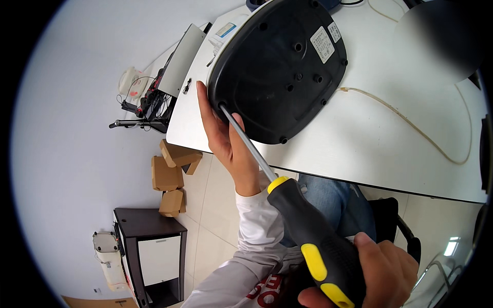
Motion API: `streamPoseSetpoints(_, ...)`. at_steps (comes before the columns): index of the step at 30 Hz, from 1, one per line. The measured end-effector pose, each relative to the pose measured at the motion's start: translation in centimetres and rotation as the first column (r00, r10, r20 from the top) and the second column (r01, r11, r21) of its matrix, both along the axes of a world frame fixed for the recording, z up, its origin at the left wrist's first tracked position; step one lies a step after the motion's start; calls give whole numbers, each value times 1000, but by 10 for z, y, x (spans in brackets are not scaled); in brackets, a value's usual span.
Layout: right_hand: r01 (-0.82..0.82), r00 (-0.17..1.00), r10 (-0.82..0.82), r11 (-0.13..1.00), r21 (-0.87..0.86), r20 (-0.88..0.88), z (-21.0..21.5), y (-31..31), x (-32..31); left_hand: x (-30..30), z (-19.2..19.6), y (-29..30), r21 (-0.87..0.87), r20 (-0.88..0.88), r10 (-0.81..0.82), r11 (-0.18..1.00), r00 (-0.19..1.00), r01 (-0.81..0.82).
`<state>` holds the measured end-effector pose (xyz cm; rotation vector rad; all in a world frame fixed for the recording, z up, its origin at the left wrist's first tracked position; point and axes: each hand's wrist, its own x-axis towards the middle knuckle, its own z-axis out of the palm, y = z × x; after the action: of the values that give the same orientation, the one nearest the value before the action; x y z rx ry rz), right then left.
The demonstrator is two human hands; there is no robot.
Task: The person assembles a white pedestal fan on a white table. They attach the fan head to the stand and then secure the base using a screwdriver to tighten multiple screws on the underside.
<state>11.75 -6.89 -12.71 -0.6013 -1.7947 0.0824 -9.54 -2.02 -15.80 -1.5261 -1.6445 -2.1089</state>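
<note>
A black plastic appliance base [272,97] is tipped up on the white table, its underside facing me. Several round screw holes and two white labels show on it, and a white shell edges its left side. My left hand [226,138] grips its lower left edge, fingers along the outer side and thumb on the near side. In my right hand [385,267] is a large screwdriver [318,231] with a black and yellow handle. Its long metal shaft slants up to the left, the tip at a hole by my left thumb. Whether it meets a screw is hidden.
A beige cable [411,123] curves over the white table [359,149]. A dark round shape [441,41] blurs the upper right. Cardboard boxes [167,173] and a dark cabinet [149,223] stand on the floor at left. Cables and equipment [154,102] lie beyond the table's left edge.
</note>
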Motion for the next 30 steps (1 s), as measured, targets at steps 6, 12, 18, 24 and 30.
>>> streamPoseSetpoints(6, 60, 996, -57, 997, -44, 67, 15, 4, 3, -8, -4, -3, 36, -2, -63, 997, 998, 63)
streamPoseSetpoints(12, -175, 983, 177, 983, -55, 47, 5, 3, 6, -3, 1, -2, 27, -36, -20, 999, 999, 21)
streamPoseSetpoints(18, -178, 984, 175, 975, 135, 40, 3, 22, 3, -6, -4, -6, -3, 27, -58, 998, 998, 59)
streamPoseSetpoints(24, -132, 963, 188, 953, 271, -192, -8, 19, -18, -7, -1, -5, 13, 45, -61, 998, 997, 60)
streamPoseSetpoints(30, -345, 939, 324, 884, -315, -117, 17, -11, 9, -7, -4, -1, 52, 107, -158, 987, 982, 153)
